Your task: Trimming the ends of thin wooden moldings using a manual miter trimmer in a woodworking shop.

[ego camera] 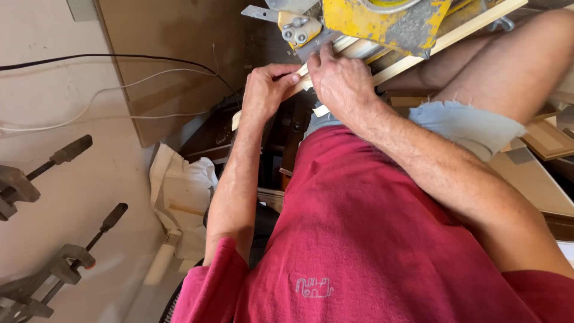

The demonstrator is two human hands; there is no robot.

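Observation:
A long pale wooden strip [408,62] runs diagonally under a worn yellow machine [388,21] at the top of the view. My left hand [268,91] is closed around the strip's near end, thumb along its edge. Just beside it my right hand [339,76] presses down on the same strip, fingers curled over it close to the machine's grey metal bracket [294,30]. The strip's middle is hidden under both hands. My red shirt [371,239] and denim shorts [466,125] fill the lower part of the view.
Two bar clamps [42,170] [66,263] lie at the left. Black and white cables [119,58] cross a pale surface beside a brown board [173,60]. A crumpled white cloth [182,185] lies below it. Flat wooden panels [547,140] sit at the right.

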